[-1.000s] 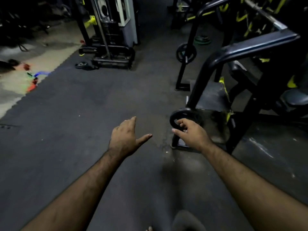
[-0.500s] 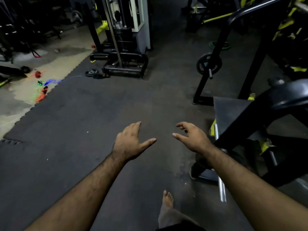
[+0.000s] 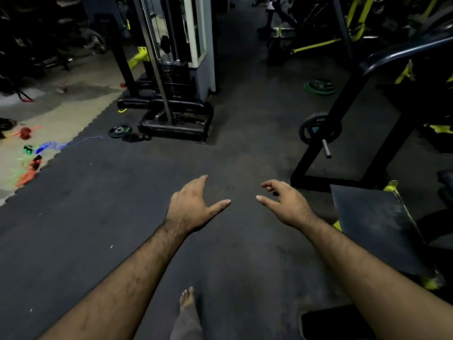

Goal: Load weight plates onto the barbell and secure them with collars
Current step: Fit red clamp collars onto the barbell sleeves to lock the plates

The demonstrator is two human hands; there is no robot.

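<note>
I hold my left hand (image 3: 193,207) and right hand (image 3: 284,204) spread, gripping nothing, over the mat (image 3: 98,217) short of the plate (image 3: 318,130), probably ready to grab it.

Open passage runs straight ahead over the dark rubber floor mat (image 3: 103,217), from the person's bare foot (image 3: 186,299) toward the far end of the room. Both hands hang over this lane with nothing beneath them: left hand (image 3: 193,207) and right hand (image 3: 285,204), fingers loosely spread, a gap between the two thumbs.

Obstructions, right side: a black rack frame (image 3: 343,119) with its base bar on the floor, a weight plate (image 3: 318,130) hung on a protruding peg (image 3: 326,148), and a flat dark platform (image 3: 372,224) near the right forearm.

Obstructions, left ahead: a cable machine (image 3: 171,69) on a black base, a small plate (image 3: 120,131) lying just beside it.

Farther right, green-rimmed plates (image 3: 320,87) lie flat on the floor.
</note>
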